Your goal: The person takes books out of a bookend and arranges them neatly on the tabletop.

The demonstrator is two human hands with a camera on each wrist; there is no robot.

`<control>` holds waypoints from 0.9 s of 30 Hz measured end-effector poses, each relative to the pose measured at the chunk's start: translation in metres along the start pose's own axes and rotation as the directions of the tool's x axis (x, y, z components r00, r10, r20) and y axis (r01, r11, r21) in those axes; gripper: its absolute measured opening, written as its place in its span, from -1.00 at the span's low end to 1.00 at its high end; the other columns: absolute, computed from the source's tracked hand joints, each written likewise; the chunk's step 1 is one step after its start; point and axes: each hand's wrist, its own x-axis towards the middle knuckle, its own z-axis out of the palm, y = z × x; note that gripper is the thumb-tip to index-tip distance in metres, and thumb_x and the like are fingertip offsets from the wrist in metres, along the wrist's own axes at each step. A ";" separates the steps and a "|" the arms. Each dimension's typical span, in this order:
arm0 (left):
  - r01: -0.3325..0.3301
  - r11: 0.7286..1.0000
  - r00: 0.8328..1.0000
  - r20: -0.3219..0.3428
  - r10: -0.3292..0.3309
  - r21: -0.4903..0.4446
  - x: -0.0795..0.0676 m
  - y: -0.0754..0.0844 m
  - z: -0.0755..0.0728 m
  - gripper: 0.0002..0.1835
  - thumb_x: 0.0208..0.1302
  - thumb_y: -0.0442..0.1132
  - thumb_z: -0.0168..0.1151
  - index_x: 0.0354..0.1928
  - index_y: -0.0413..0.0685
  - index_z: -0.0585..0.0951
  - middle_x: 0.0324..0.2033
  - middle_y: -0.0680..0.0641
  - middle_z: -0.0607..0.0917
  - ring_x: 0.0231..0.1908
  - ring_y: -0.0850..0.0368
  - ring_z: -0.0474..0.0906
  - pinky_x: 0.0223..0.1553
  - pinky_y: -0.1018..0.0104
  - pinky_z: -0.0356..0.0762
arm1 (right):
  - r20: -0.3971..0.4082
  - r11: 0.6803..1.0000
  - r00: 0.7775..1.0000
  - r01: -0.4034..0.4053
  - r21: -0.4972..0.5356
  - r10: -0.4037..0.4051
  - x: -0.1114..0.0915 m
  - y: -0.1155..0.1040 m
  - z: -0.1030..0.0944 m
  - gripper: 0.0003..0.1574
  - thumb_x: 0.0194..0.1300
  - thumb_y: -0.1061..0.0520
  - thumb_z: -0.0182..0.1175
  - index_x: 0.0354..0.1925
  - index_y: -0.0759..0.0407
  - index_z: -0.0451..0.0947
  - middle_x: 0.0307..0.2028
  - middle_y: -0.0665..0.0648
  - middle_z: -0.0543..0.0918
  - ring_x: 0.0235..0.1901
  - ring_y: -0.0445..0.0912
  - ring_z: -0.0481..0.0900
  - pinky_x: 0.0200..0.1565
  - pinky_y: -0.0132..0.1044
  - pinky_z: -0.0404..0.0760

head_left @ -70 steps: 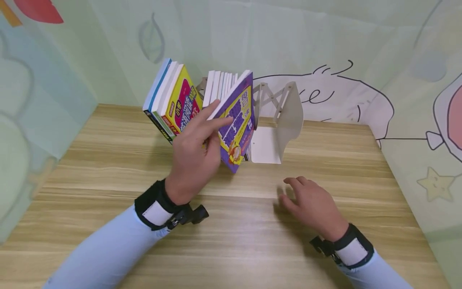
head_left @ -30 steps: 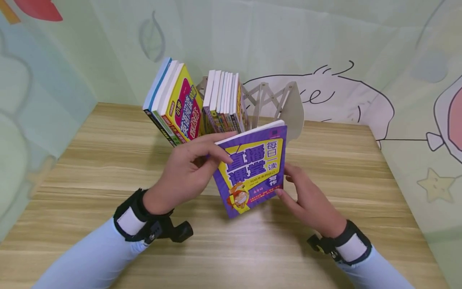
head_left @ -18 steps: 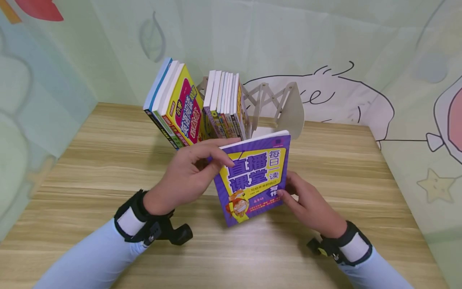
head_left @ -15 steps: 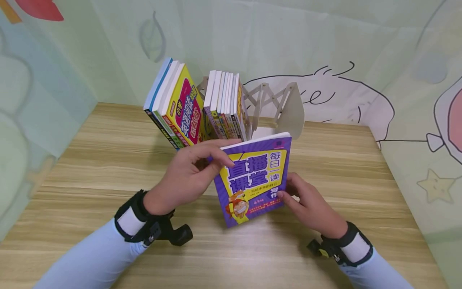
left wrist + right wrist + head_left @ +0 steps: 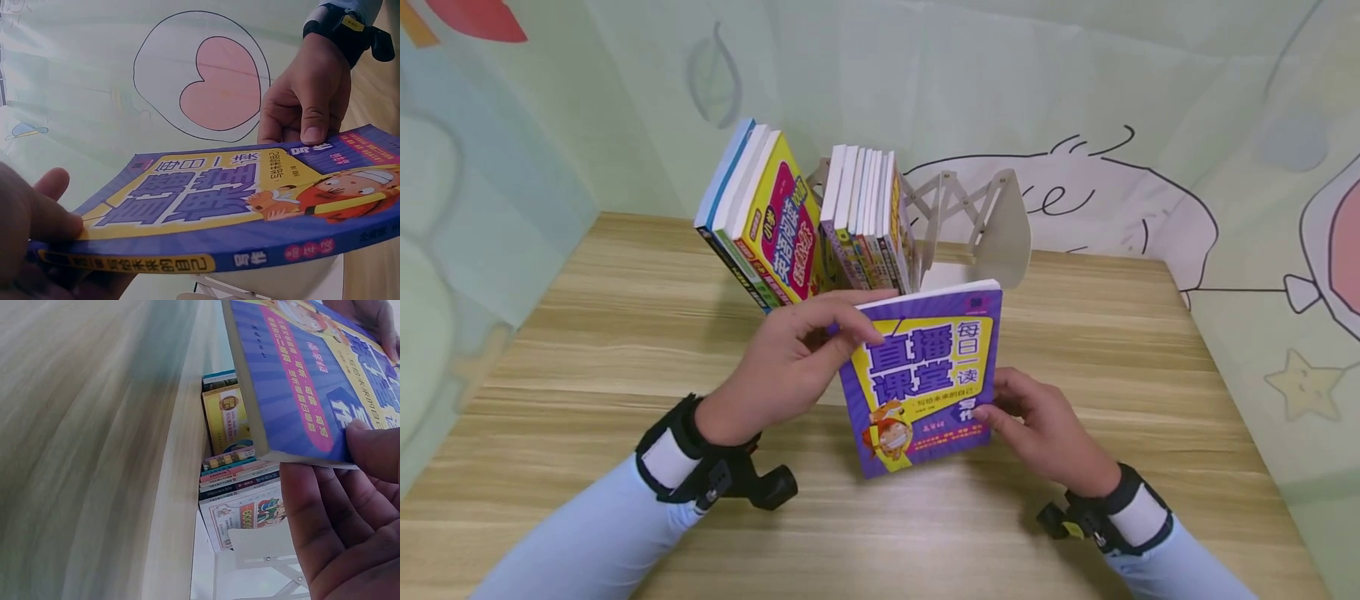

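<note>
A purple and yellow paperback book [image 5: 925, 375] is held tilted above the table, cover toward the head camera. My left hand [image 5: 793, 358] pinches its upper left side, thumb on the cover; the left wrist view shows the spine of the book [image 5: 250, 259] running along the near edge. My right hand [image 5: 1048, 429] grips the lower right edge, with the thumb on the cover. In the right wrist view, the fingers [image 5: 312, 519] lie under the book [image 5: 300, 381].
Behind the book, a metal expanding bookend rack [image 5: 1011, 225] holds a row of thin books [image 5: 865, 200]. A leaning group of thicker books [image 5: 775, 225] stands at its left. The wooden table [image 5: 587, 375] meets printed cloth walls [image 5: 1037, 75].
The purple book has come out of the row and forward toward the person. My right hand has left the tabletop and taken hold of the book's right edge.
</note>
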 end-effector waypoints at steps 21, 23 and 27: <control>0.077 0.977 0.997 0.016 -0.075 -0.199 0.008 -0.010 0.001 -0.37 0.45 -0.48 0.04 0.51 -0.05 0.22 0.30 -0.23 0.53 0.20 0.01 0.59 0.10 0.17 0.64 | -0.166 1.000 0.986 -0.006 -0.023 0.002 -0.001 0.006 -0.003 -0.68 0.33 0.33 0.25 0.05 0.23 0.63 -0.23 0.09 0.79 -0.31 -0.21 0.71 -0.31 -0.33 0.73; 0.084 0.975 0.996 0.017 -0.082 -0.204 0.008 -0.011 0.001 -0.38 0.45 -0.49 0.04 0.50 -0.08 0.22 0.29 -0.26 0.53 0.18 -0.02 0.60 0.08 0.16 0.65 | -0.168 1.000 0.986 -0.007 -0.025 0.003 -0.002 0.006 -0.003 -0.68 0.33 0.33 0.25 0.05 0.23 0.63 -0.22 0.09 0.79 -0.31 -0.21 0.71 -0.32 -0.33 0.72; 0.113 0.980 0.994 0.012 -0.112 -0.166 0.006 -0.012 0.000 -0.39 0.44 -0.45 0.09 0.48 -0.09 0.25 0.23 -0.23 0.58 0.11 -0.02 0.65 0.03 0.16 0.69 | -0.183 1.000 0.983 0.000 -0.017 -0.003 -0.002 0.007 -0.004 -0.67 0.33 0.34 0.24 0.06 0.22 0.63 -0.21 0.09 0.79 -0.32 -0.19 0.70 -0.34 -0.33 0.72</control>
